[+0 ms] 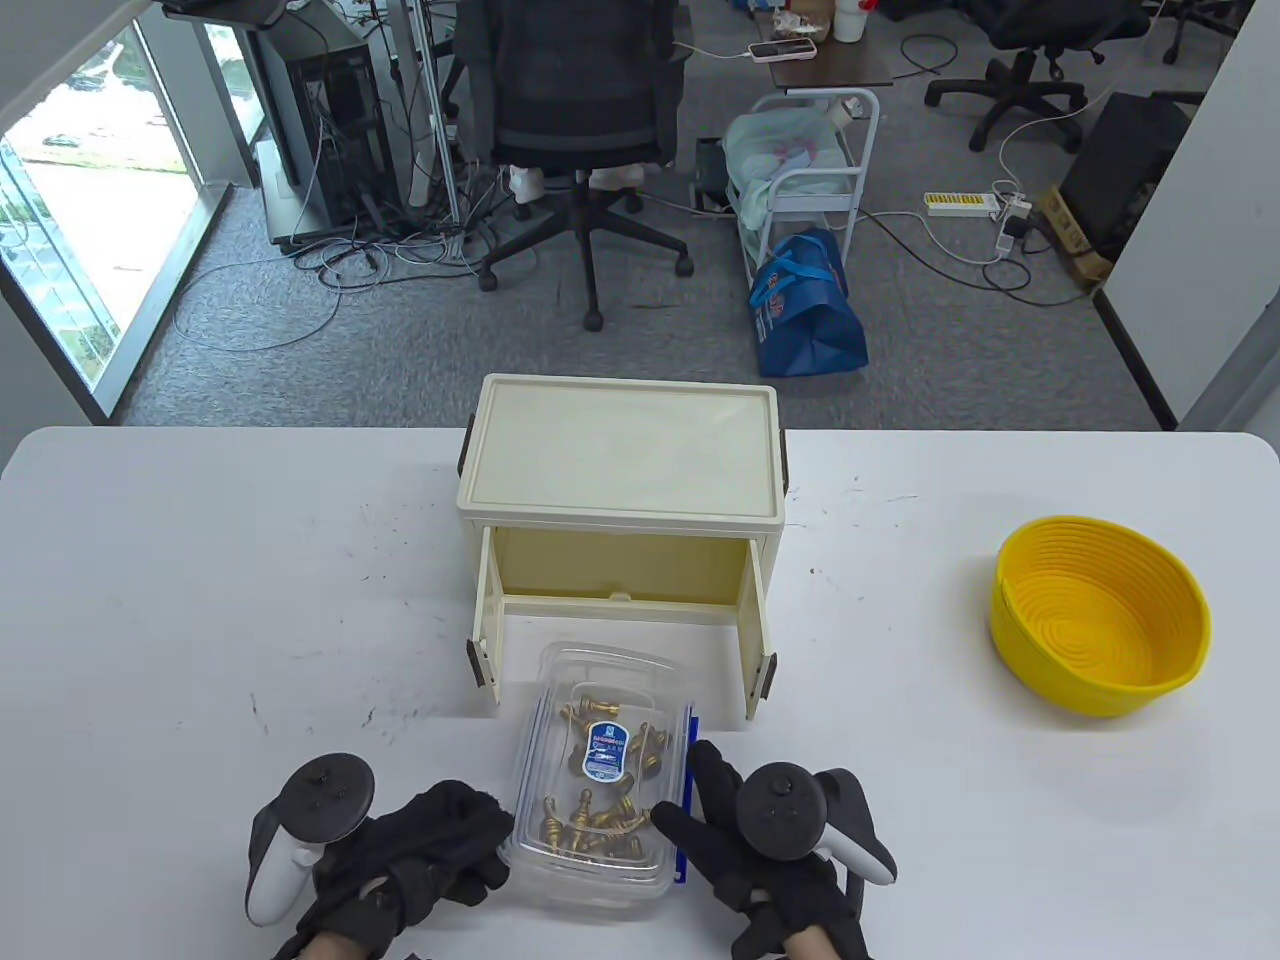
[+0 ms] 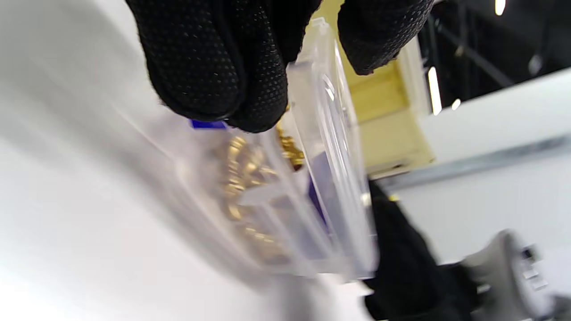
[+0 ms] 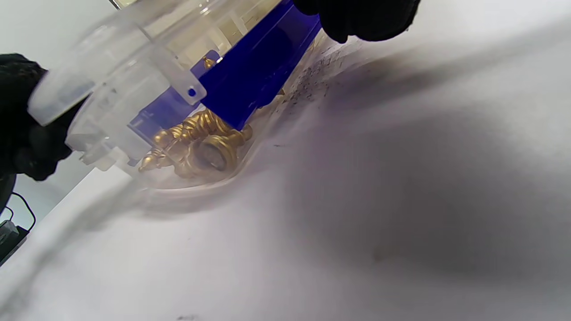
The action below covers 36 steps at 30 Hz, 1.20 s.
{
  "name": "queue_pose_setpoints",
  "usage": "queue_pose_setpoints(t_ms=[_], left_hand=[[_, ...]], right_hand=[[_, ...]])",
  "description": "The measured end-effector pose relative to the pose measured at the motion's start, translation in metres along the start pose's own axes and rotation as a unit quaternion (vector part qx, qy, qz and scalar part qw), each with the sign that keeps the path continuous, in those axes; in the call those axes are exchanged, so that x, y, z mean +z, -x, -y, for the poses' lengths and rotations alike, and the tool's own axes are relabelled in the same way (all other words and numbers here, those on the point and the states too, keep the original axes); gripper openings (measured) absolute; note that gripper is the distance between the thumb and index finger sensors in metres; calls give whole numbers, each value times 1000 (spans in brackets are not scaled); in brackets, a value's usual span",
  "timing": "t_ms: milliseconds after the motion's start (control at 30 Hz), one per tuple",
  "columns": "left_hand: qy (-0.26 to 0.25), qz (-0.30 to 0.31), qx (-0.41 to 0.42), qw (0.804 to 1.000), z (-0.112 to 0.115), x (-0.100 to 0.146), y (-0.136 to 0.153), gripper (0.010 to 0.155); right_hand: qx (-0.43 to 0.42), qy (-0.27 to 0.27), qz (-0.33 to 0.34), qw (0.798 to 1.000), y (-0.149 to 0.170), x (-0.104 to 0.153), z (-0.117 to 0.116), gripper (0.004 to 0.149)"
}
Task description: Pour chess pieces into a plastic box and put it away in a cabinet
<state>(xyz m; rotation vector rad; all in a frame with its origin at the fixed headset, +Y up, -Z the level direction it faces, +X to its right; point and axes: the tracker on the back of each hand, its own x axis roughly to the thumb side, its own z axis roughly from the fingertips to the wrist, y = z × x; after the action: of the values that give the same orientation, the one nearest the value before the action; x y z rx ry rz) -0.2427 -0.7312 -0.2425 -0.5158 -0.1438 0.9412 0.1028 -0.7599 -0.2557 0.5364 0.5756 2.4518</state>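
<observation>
A clear plastic box point(image 1: 600, 780) with a lid and blue side clips holds several gold chess pieces point(image 1: 598, 825). It sits on the white table just in front of the open cream cabinet point(image 1: 620, 480). My left hand point(image 1: 440, 850) grips the box's left side, my right hand point(image 1: 720, 830) its right side. In the left wrist view my fingers point(image 2: 223, 71) press on the box's edge point(image 2: 321, 147). In the right wrist view the blue clip point(image 3: 254, 76) and gold pieces point(image 3: 200, 147) show, and the box looks tilted off the table.
The cabinet's two doors point(image 1: 487, 630) stand open either side of the box's far end. A yellow woven bowl point(image 1: 1100, 620) stands at the right of the table point(image 1: 200, 600). Office chairs and cables lie beyond the table's far edge.
</observation>
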Motion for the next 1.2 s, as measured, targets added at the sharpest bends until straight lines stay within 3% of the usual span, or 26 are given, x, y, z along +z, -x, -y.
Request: queue_pose_setpoints(t_ms=[67,200,333,433,633,733,833,933,1200], left_hand=[[-17,-19,-86,996,-5,1,-7,53],[-68,-35,-151,986,-3,-10,-12,61],[-57,-22,-129,990,9,-29,-10,69],[-65,-15,-132,989,18,-39,-14,63],[-90,-13,-192,977,20,-42,-26,65],[-106,-4,-180,978,24,-39,-29,68],[-103,-28,-231,967,24,-43,-31,64],[-71,-35,-165,983,24,-47,-25,65],[-57,-34,-133,989,24,-51,-15,68]], right_hand=[[7,0,-1,1000,-1,0,0,81],[4,-3,1,1000,0,0,-1,81],[4,-4,2,1000,0,0,-1,80],[6,-7,4,1000,0,0,-2,79],[-6,-15,10,1000,0,-1,-2,75],[-50,-28,7,998,6,-4,-4,72],[-79,-28,4,996,8,-5,-5,71],[-60,-19,-12,998,6,-4,-5,72],[-81,-14,-41,996,12,-5,-1,86]])
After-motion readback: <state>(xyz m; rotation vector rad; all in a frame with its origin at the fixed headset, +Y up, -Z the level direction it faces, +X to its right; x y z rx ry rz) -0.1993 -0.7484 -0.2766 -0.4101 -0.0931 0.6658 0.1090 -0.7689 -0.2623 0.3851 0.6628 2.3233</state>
